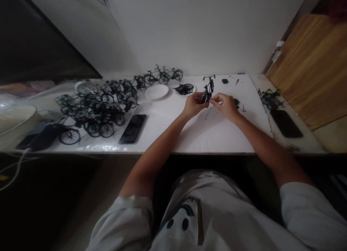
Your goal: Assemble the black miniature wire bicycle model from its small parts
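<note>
A small black model bicycle stands upright on the white table, handlebars away from me. My left hand is closed around its rear end from the left. My right hand pinches at the same rear part from the right with thumb and forefinger; what the fingertips hold is too small to make out. Small dark parts lie just behind my right hand.
Several finished model bicycles crowd the left side, with more at the back. A white plate, a plate of black parts, a phone, a second phone and a wooden panel surround the work spot.
</note>
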`<state>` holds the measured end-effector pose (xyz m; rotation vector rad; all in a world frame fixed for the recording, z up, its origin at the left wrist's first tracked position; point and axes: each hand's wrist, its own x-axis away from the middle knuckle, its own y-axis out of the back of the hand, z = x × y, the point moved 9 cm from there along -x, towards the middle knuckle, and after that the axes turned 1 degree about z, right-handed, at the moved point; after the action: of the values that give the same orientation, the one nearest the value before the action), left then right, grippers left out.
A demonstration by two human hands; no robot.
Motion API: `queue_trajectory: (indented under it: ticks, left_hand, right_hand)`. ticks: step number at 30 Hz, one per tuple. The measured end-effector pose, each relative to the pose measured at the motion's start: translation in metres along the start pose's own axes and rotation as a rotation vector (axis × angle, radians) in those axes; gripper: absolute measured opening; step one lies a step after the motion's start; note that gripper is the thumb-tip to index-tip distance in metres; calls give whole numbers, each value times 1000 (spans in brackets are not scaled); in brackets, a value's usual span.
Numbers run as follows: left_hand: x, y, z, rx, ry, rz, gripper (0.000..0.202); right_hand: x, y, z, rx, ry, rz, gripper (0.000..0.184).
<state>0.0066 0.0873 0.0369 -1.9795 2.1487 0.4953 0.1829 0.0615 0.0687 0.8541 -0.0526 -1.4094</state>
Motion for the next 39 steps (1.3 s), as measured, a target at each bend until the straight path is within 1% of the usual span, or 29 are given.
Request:
queue_trajectory:
  ticks: [4, 7, 12, 15, 18, 21, 22, 24, 26, 29, 31, 32, 33, 36, 39]
  left_hand:
    - [-1, 4, 4, -76, 32, -8, 41]
    - [-2, 4, 7, -106, 36, 3, 41]
    - [-1, 5, 9, -167, 54, 3, 39]
    - [0, 7, 9, -205, 64, 7, 31]
    - [2, 6, 4, -254, 54, 26, 22]
    - [4, 7, -3, -355, 45, 32, 8]
    - [4, 7, -5, -394, 43, 36, 10]
    - [6, 8, -8, -450, 43, 46, 22]
    - [6, 7, -9, -463, 41, 61, 26]
    - [6, 8, -6, -447, 40, 73, 21]
    - [4, 9, -2, -430, 45, 61, 13]
    - [3, 10, 0, -418, 51, 46, 13]
    - [2, 12, 2, -402, 55, 29, 19]
    - [1, 14, 5, -337, 64, -13, 45]
    - [2, 13, 6, -271, 59, -25, 54]
  right_hand:
    - [-1, -2, -1, -1, 11, 17, 25]
    - [-2, -4, -3, 3, -8, 35, 27]
    - [-3, -9, -7, 23, 5, 75, 16]
    - [-2, -12, -7, 42, 20, 103, 10]
    - [-2, -15, -10, 63, 5, 119, 8]
    - [-3, -17, -13, 76, 4, 125, 7]
    - [-3, -18, -14, 77, 10, 127, 7]
    - [-3, -20, -18, 79, 14, 129, 7]
    - [-4, -22, -22, 84, -4, 122, 6]
    - [-4, -24, -29, 86, -47, 90, 4]
    - [-4, -24, -32, 81, -74, 61, 3]
    - [-4, -24, -33, 77, -83, 47, 4]
    - [-4, -23, -33, 70, -87, 37, 5]
    - [-4, -22, -33, 33, -92, 33, 9]
    - [-4, -21, -34, -8, -108, 46, 13]
